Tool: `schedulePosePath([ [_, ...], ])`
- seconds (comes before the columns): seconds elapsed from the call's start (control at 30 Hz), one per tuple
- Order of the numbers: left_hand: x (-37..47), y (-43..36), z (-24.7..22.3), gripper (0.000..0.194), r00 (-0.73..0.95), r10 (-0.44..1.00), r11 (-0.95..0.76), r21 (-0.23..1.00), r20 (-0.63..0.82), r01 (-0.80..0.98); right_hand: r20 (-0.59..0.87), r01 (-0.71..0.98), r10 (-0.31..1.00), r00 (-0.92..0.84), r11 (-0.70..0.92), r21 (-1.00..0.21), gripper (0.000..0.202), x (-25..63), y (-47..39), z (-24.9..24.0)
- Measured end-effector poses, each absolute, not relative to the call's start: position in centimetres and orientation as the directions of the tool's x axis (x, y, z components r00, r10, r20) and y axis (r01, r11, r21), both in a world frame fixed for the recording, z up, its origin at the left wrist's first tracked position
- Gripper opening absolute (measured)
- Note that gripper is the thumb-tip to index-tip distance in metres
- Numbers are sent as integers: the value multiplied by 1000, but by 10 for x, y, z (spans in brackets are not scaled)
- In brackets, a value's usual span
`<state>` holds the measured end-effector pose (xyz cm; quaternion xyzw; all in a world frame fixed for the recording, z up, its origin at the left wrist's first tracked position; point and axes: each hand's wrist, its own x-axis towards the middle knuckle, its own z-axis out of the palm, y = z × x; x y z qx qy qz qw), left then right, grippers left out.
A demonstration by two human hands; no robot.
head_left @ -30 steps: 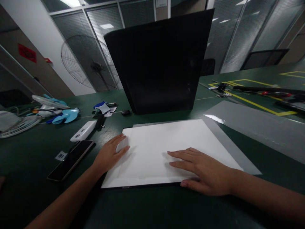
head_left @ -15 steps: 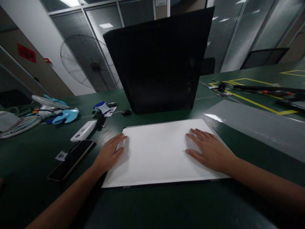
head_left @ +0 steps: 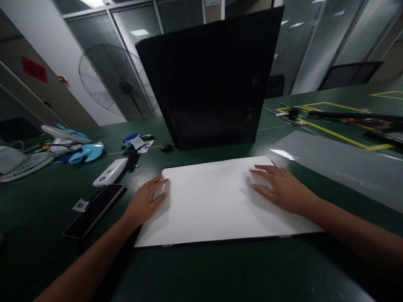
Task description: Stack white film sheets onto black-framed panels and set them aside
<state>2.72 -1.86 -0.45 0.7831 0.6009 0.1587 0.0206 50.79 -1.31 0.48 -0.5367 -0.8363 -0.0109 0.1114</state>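
Observation:
A flat white rectangular board or sheet [head_left: 208,205] with a dark edge lies on the green table [head_left: 220,272] in front of me. My left hand [head_left: 146,201] rests at its left edge, fingers apart and holding nothing. Over the right part of the white surface is my right hand [head_left: 280,188], its fingers spread and nothing in them; a shadow shows beneath it. Behind the board stands a large black panel [head_left: 217,84], leaning slightly.
On the left lie a phone [head_left: 94,212], a white device [head_left: 110,172] and light-blue fan blades [head_left: 87,153]. A small black object [head_left: 166,147] sits near the panel. A glossy grey sheet [head_left: 340,167] lies on the right, with yellow tape [head_left: 336,133] beyond it.
My right hand has shifted slightly to the right and seems raised a little, with a larger shadow below. My left hand has hardly moved.

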Motion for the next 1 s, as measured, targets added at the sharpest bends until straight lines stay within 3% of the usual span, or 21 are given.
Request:
schedulePosePath([
  [0.17, 27, -19, -3, 60, 246, 947, -290, 215, 207, 933, 296, 995, 950, -98, 104, -4, 68, 596, 35, -2],
  [0.33, 26, -19, -2, 58, 245, 946, -292, 228, 213, 929, 119, 983, 976, 182, -178, -44, 83, 654, 54, -9],
  [0.83, 27, -19, -1, 55, 261, 943, -305, 221, 207, 926, 160, 983, 971, 180, -183, 4, 57, 614, 25, 24],
  [1.0, 27, -19, -2, 55, 259, 940, -307, 223, 220, 925, 275, 990, 957, 95, -118, 70, 60, 556, -5, 51],
])
